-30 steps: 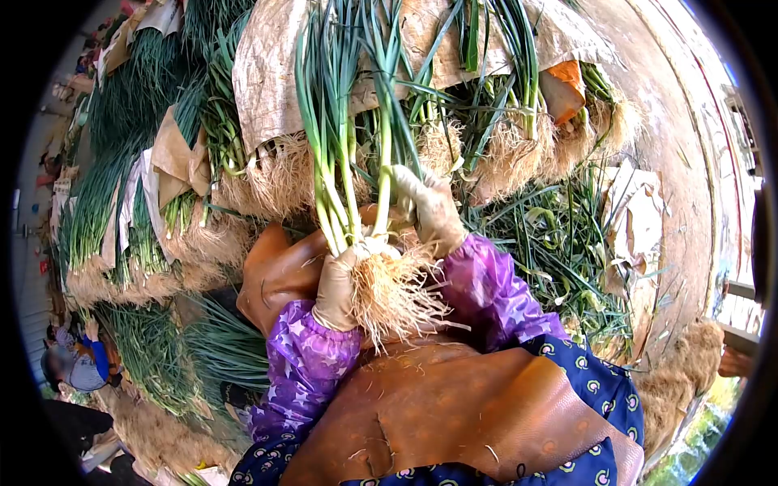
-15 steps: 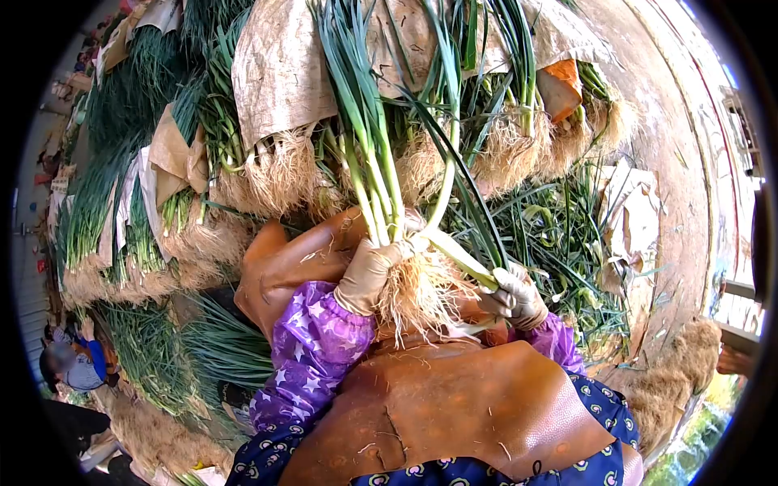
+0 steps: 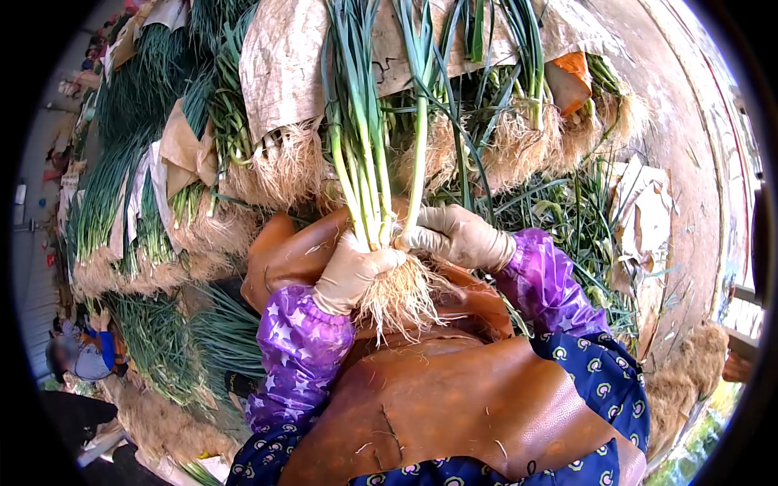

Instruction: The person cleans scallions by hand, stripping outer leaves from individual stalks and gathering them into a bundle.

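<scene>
My left hand [image 3: 356, 271], in a pale glove, is closed around the white bases of a small bunch of green onions [image 3: 369, 174]. Their leaves point away from me, and the pale roots [image 3: 401, 301] hang below my fist over a brown apron [image 3: 454, 401]. Beside it, my gloved right hand [image 3: 460, 236] has its fingers closed at the base of the rightmost green onion [image 3: 418, 154], close against the bunch. Its fingertips are partly hidden by the stalk and the other hand.
Beyond my hands lie rows of rooted green onions [image 3: 279, 166] partly covered by a tan sheet [image 3: 284, 65]. Stripped leaves [image 3: 559, 223] are heaped at the right, near a crumpled sheet [image 3: 643, 211]. A person [image 3: 85, 356] is at the far left.
My right hand has left the peeled-down leaf at lower right and moved up and left to the stalk's base. That rightmost stalk now stands straighter beside the bunch. My left hand keeps its hold.
</scene>
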Demonstrator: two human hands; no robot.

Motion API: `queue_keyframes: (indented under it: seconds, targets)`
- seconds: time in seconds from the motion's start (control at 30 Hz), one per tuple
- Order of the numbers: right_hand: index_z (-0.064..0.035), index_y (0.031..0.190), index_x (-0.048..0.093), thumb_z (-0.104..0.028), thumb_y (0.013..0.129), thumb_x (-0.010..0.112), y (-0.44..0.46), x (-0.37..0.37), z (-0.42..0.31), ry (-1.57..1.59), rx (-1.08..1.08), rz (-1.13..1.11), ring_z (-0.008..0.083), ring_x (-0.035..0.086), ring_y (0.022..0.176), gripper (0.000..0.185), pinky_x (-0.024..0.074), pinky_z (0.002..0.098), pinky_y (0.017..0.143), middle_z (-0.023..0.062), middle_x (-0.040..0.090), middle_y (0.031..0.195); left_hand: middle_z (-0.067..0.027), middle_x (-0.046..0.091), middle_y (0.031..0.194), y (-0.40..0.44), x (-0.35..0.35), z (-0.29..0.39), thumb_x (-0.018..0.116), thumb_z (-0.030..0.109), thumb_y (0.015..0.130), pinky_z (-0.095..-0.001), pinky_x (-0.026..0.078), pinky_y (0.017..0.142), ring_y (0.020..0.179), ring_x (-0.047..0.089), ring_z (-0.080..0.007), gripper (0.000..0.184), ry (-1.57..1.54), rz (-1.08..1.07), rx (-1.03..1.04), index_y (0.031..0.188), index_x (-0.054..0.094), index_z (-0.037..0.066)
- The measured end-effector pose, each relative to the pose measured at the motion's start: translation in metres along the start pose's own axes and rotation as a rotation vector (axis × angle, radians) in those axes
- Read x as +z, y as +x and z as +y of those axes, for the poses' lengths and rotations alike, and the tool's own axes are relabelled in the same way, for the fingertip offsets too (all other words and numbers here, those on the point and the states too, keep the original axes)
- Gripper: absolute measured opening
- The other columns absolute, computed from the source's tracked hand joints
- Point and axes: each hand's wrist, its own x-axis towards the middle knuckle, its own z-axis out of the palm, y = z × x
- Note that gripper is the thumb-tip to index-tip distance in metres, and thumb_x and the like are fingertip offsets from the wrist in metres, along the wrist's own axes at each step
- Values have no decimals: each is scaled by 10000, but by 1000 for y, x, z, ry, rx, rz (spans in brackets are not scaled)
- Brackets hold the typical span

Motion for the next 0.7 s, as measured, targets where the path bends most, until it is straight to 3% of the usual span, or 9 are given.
queue_keyframes:
  seconds: [0.03,0.13,0.27,0.3,0.4,0.43,0.5,0.57,0.7]
  targets:
    - [-56,1007,617,-283,854,543,1,-6,-4,-107,37,-63,335,618,613,283,519,371,570,180,630,745,-14,568,944,3,-2,-5,579,-76,697,-238,470,730,868,552,-116,391,110,34,32,1075,522,7]
    - [-57,811,617,-200,757,559,9,-14,-15,-708,-60,-193,281,614,544,163,489,374,489,126,591,592,-1,574,984,10,0,-22,562,-54,707,-228,457,764,874,553,-103,406,142,94,104,1108,532,1]
    - [-58,696,617,-200,737,575,-1,-12,-27,-835,-142,-356,261,619,531,154,462,392,441,102,590,559,-16,606,949,11,4,-23,580,-43,721,-227,464,747,839,568,-106,332,140,147,74,1050,565,0]
    - [-67,690,629,-228,787,582,-6,-11,-17,-501,-271,-525,264,617,527,194,480,393,482,89,614,583,-16,606,949,14,2,-19,580,-43,721,-227,464,747,839,568,-106,332,137,154,75,1050,565,0]
    - [-25,921,660,-262,909,549,-27,12,-43,135,-290,-496,217,601,570,262,484,332,516,121,611,632,-38,623,930,23,-7,-10,604,-26,747,-240,479,723,820,582,-108,291,140,134,152,1036,569,-6]
    - [-21,934,660,-247,906,558,-23,-3,-55,84,-223,-398,208,594,560,249,480,314,518,128,601,623,-38,623,930,23,-8,-11,604,-26,747,-240,479,723,820,582,-108,291,138,134,151,1036,569,-6]
    - [-27,1095,615,-193,883,597,-9,-17,-49,141,-41,160,110,588,671,270,492,252,606,51,622,746,-38,630,938,24,-4,-9,612,-38,746,-243,478,731,823,587,-107,298,263,113,194,1038,567,-6]
    - [-28,1278,463,-100,842,634,16,-29,-26,292,118,50,100,607,908,474,495,230,828,57,655,1016,-18,616,914,15,10,-4,629,-61,738,-240,473,738,810,575,-105,329,165,111,182,1052,561,9]
    - [-17,1194,544,-102,808,679,40,-11,16,305,-107,10,112,586,946,418,470,237,857,58,658,994,-24,600,971,9,7,0,627,-60,741,-244,471,747,860,562,-100,356,208,146,249,1080,546,12]
